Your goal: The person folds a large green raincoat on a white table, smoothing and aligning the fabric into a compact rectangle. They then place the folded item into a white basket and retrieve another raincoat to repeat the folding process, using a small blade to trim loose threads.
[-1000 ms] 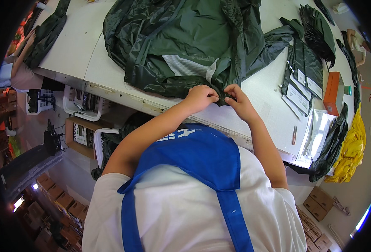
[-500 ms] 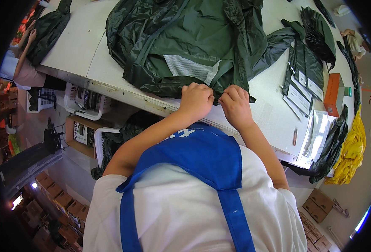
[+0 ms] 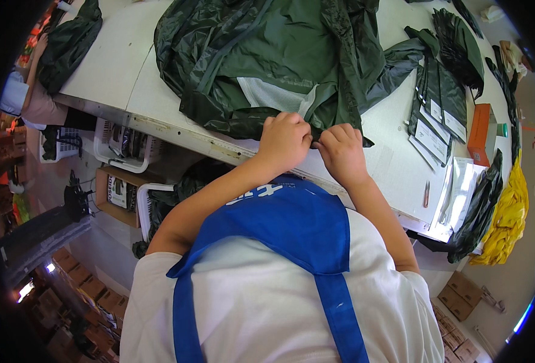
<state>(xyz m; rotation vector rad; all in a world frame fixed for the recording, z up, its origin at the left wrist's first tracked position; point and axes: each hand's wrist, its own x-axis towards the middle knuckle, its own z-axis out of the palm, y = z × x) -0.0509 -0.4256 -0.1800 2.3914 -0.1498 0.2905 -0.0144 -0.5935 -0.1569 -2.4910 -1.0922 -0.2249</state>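
Observation:
A dark green, shiny raincoat [image 3: 279, 51] lies spread on the white table, with a pale mesh lining panel [image 3: 273, 95] showing inside it. My left hand [image 3: 284, 140] is closed on the garment's near edge, close to the table's front. Just to its right, my right hand [image 3: 342, 152] pinches the same edge, thumb against curled fingers. The two hands nearly meet, knuckles up. The bit of cloth between the fingertips is mostly hidden by the hands.
On the right of the table [image 3: 388, 175] lie packed dark green bundles with white cards [image 3: 432, 138], an orange box [image 3: 480, 134], a small cutter [image 3: 426, 195] and clear plastic sleeves [image 3: 459, 190]. Yellow cloth [image 3: 506, 218] hangs beyond. White baskets [image 3: 125, 145] stand under the table. Another person's arm [image 3: 34, 72] is far left.
Both hands stay closed at the raincoat's near edge, with slight shifts of the fingers. The right hand has moved a little right. At the far left, the other person's hands have moved.

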